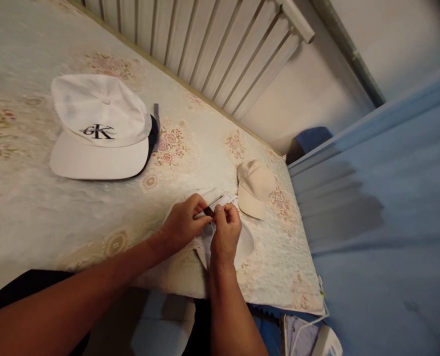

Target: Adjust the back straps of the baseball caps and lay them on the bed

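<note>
A white cap [246, 241] lies beneath my two hands near the front edge of the bed, its stitched brim showing to the right. Over it, my left hand [182, 220] is closed, thumb and fingers pinching a small dark strip [208, 211] that looks like the cap's back strap. From the other side my right hand [226, 230] pinches the same strip, fingertips close to the left ones. Much of the cap's crown is hidden by my hands. A white tag-like piece [225, 199] shows just beyond my fingers.
A white cap with "CK" lettering [101, 111] sits at the left, over something dark. Right of my hands rests a smaller beige cap [256, 188]. The floral bedspread [190, 148] ends at a slatted headboard [190, 44]; a blue curtain [383, 222] hangs at the right.
</note>
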`<state>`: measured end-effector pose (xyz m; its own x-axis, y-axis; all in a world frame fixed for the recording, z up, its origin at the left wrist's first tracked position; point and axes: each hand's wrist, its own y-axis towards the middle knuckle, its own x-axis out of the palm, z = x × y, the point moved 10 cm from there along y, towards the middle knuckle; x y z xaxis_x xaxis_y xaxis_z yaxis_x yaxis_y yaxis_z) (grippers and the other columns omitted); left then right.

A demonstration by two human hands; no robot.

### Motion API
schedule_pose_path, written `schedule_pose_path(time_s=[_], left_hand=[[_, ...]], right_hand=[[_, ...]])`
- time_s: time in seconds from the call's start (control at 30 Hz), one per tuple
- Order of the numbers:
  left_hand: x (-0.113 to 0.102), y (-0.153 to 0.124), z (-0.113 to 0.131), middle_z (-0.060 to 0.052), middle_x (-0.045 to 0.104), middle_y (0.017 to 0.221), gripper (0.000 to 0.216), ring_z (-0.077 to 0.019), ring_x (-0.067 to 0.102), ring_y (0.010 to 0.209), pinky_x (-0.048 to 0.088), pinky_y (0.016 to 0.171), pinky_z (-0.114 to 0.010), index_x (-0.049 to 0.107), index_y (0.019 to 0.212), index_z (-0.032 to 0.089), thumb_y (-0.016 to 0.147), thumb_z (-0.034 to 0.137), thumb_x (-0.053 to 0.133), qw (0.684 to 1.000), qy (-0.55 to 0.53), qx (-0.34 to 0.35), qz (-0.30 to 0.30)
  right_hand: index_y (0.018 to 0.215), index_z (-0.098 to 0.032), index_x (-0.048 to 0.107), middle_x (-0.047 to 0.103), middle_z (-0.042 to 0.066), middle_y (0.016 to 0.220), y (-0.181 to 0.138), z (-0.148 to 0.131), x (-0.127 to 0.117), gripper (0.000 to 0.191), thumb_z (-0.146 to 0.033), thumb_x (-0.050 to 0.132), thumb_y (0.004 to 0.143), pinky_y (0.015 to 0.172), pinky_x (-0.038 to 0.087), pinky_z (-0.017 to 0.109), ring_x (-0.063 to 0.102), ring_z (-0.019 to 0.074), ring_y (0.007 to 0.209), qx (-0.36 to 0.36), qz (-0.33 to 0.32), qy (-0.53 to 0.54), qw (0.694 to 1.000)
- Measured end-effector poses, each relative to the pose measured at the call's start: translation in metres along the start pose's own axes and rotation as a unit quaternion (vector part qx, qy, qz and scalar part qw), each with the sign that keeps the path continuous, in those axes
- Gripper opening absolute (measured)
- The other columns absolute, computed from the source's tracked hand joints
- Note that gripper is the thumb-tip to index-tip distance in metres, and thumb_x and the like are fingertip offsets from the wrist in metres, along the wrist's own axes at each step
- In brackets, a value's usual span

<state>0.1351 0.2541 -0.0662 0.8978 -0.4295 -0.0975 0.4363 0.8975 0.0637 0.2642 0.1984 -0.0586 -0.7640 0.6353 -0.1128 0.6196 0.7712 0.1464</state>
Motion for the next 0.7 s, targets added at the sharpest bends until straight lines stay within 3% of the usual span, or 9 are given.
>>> schedule_pose_path(time_s=[0.07,0.17,0.3,0.47,0.57,0.7], left_hand=[[0.007,0.001,-0.006,0.003,0.062,0.068,0.013,-0.0134,0.059,0.057,0.046,0.053,-0.025,0.050,0.080,0.021,0.075,0.027,0.060,0.996,-0.084,-0.021,-0.028],[0.007,0.003,-0.009,0.005,0.060,0.064,0.012,-0.0117,0.057,0.052,0.047,0.051,-0.024,0.049,0.081,0.020,0.076,0.025,0.060,0.992,-0.119,-0.021,-0.027],[0.002,0.002,-0.001,0.006,0.057,0.058,0.008,-0.0122,0.056,0.050,0.045,0.052,-0.025,0.049,0.083,0.021,0.081,0.025,0.055,0.996,-0.080,0.006,-0.025],[-0.012,-0.005,0.006,0.005,0.059,0.059,0.018,-0.0143,0.060,0.054,0.047,0.057,-0.027,0.053,0.085,0.020,0.091,0.034,0.044,1.000,-0.005,0.003,-0.013],[-0.031,-0.008,0.004,0.000,0.066,0.076,0.020,-0.0158,0.064,0.067,0.050,0.064,-0.028,0.055,0.086,0.020,0.091,0.035,0.042,0.999,0.016,0.009,0.037],[-0.064,-0.011,-0.007,-0.006,0.068,0.090,0.026,-0.0203,0.065,0.081,0.052,0.076,-0.034,0.058,0.097,0.017,0.087,0.037,0.047,0.986,0.078,-0.005,0.147]], right_hand=[[0.075,-0.019,0.052,0.046,-0.006,0.065,0.001,0.004,0.000,0.021,-0.038,0.060,0.081,0.058,0.038,0.023,0.044,0.0099,0.061,0.008,-0.002,0.022,1.000],[0.090,-0.018,0.056,0.053,-0.005,0.070,0.000,0.007,0.003,0.024,-0.037,0.062,0.078,0.062,0.043,0.024,0.050,0.0108,0.064,0.020,-0.010,0.059,0.998],[0.101,-0.017,0.056,0.055,-0.005,0.073,-0.002,0.008,0.009,0.037,-0.030,0.071,0.070,0.062,0.043,0.023,0.051,0.0098,0.064,0.031,-0.032,0.067,0.997],[0.098,-0.017,0.057,0.057,-0.005,0.070,0.001,0.009,0.005,0.033,-0.031,0.071,0.072,0.064,0.046,0.023,0.054,0.0097,0.065,0.024,-0.015,0.107,0.994],[0.098,-0.018,0.056,0.058,-0.005,0.071,0.003,0.011,0.002,0.031,-0.031,0.071,0.074,0.069,0.047,0.023,0.056,0.0096,0.068,0.016,-0.006,0.133,0.991],[0.101,-0.019,0.055,0.060,-0.005,0.073,0.005,0.014,-0.001,0.033,-0.031,0.071,0.075,0.069,0.048,0.023,0.058,0.0097,0.068,0.012,0.005,0.158,0.987]])
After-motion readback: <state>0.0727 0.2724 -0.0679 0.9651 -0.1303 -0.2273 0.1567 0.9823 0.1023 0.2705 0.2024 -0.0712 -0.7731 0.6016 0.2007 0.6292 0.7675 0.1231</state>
